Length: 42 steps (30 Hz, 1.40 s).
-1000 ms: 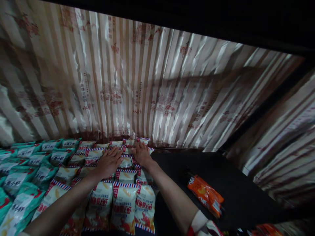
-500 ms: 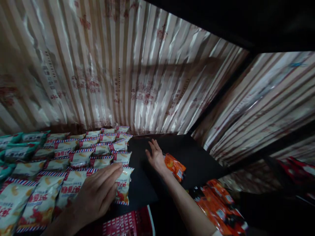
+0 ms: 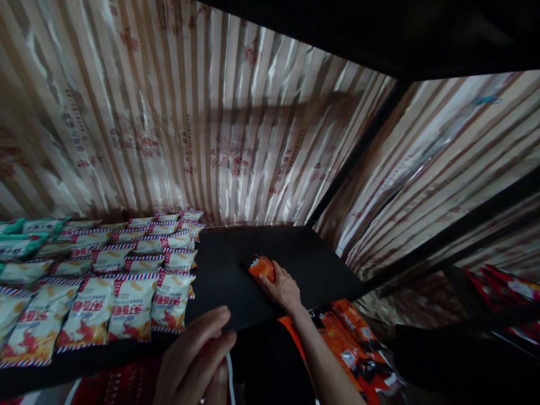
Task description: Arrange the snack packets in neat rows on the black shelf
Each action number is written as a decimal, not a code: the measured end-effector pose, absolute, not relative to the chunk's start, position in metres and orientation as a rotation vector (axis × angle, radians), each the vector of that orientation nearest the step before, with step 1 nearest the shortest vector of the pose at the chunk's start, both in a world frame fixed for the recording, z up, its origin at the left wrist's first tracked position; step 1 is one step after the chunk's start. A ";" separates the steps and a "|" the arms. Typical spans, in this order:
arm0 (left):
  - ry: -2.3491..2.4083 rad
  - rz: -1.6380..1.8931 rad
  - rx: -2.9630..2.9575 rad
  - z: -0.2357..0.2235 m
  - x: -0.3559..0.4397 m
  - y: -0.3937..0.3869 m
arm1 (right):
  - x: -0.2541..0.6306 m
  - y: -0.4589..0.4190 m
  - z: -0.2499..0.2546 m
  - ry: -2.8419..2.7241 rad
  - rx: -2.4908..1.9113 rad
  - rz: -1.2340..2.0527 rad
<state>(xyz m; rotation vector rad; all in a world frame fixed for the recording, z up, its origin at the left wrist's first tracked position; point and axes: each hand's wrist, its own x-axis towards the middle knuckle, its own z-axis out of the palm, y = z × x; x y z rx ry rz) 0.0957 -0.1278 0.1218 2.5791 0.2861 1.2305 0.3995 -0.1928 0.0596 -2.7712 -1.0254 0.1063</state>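
My right hand is closed around the edge of a small orange and black snack bag on the black shelf. The bag lies tilted, its dark end pointing left; part of it is hidden under my fingers. Lower in view, my left hand hovers near the shelf's front edge. Its fingers are loosely bent and apart, with nothing visible in them. Close to its left stand white snack bags with red lettering and striped edges, packed in upright rows.
Several orange bags are heaped at lower right, partly behind my right forearm. Green bags stand at the far left. A red basket sits below the shelf front. Striped, shiny sheeting lines the back, and red packs lie at right.
My right hand has moved from open above the shelf to a hold on the orange bag, now farther left. My left hand has shifted right and down. The view has moved slightly.
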 end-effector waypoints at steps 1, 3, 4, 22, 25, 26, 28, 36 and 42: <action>0.351 1.163 2.509 0.124 0.110 -0.136 | 0.399 -0.195 0.060 -1.042 -2.775 0.112; 0.400 1.040 2.363 0.123 0.136 -0.153 | 0.399 -0.198 0.060 -1.080 -2.755 0.128; 0.422 0.987 2.285 0.121 0.147 -0.161 | 0.398 -0.200 0.059 -1.089 -2.738 0.138; 1.054 0.614 1.350 0.044 0.223 -0.183 | 0.365 -0.202 0.040 -0.643 -1.949 0.662; 1.053 0.676 1.286 0.041 0.219 -0.178 | 0.348 -0.198 0.034 -0.515 -1.729 0.713; 1.033 0.672 1.251 0.040 0.218 -0.176 | 0.342 -0.197 0.032 -0.496 -1.673 0.717; 0.974 0.656 1.182 0.039 0.216 -0.173 | 0.329 -0.197 0.030 -0.496 -1.603 0.713; 0.791 0.738 1.101 0.052 0.206 -0.172 | 0.300 -0.210 0.038 -0.509 -1.525 0.692; 0.971 0.675 1.435 0.072 0.211 -0.162 | 0.303 -0.206 0.036 -0.288 -1.382 0.673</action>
